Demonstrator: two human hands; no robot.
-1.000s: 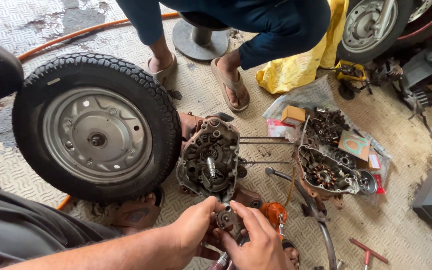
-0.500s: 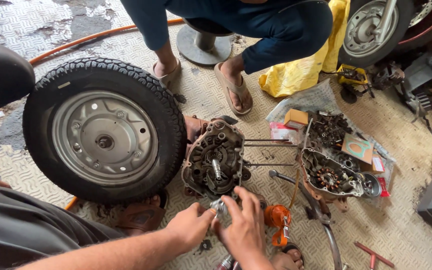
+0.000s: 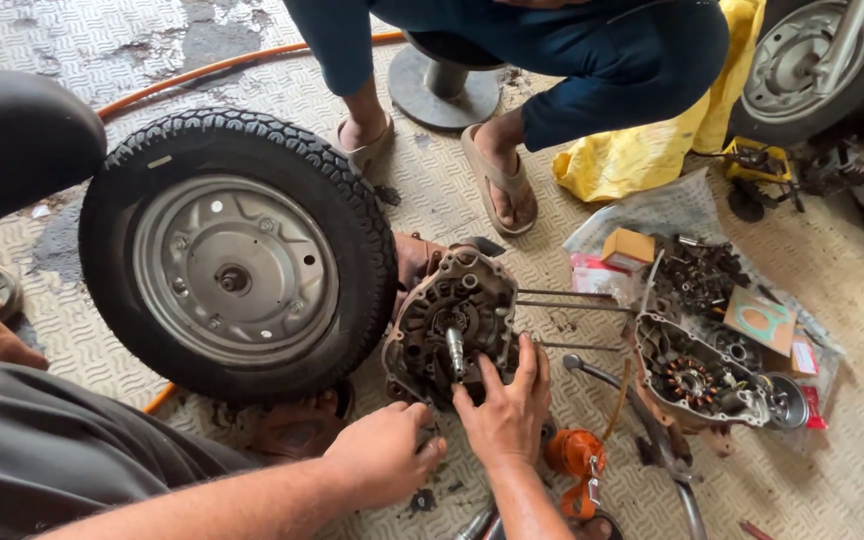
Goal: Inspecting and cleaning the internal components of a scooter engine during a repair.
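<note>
- Comparing with half a second ago: the right hand [image 3: 510, 412] is seen moved up from below the engine case onto the open engine crankcase [image 3: 455, 325]; fingers are now spread flat against its lower right edge, just beside the protruding shaft [image 3: 455, 352].
- Right hand grip: nothing is clasped; palm and fingers are pressed on the casting, open-handed.
- Left hand [image 3: 384, 452] is held lower, at the bottom edge of the crankcase, fingers curled inward. Whether a small part or tool is pinched there cannot be told; the fingertips are hidden.
- Crankcase position: lying on the checker-plate floor [image 3: 102, 40], open face up, touching the tyre of the scooter wheel [image 3: 237, 252] on its left side. Long studs [image 3: 572, 298] are seen projecting from it to the right.
- Meaning of the shift, as judged: the case is now being steadied by the right hand while the work is done at its lower edge by the left.
- An orange tool [image 3: 574, 455] is lying just beside the right wrist, untouched.
- The second case half with stator coil [image 3: 697, 378] is lying apart to the right, on a plastic sheet with small boxes.
- Another person's sandalled feet [image 3: 497, 180] are seen above the work, well apart from both hands.
</note>
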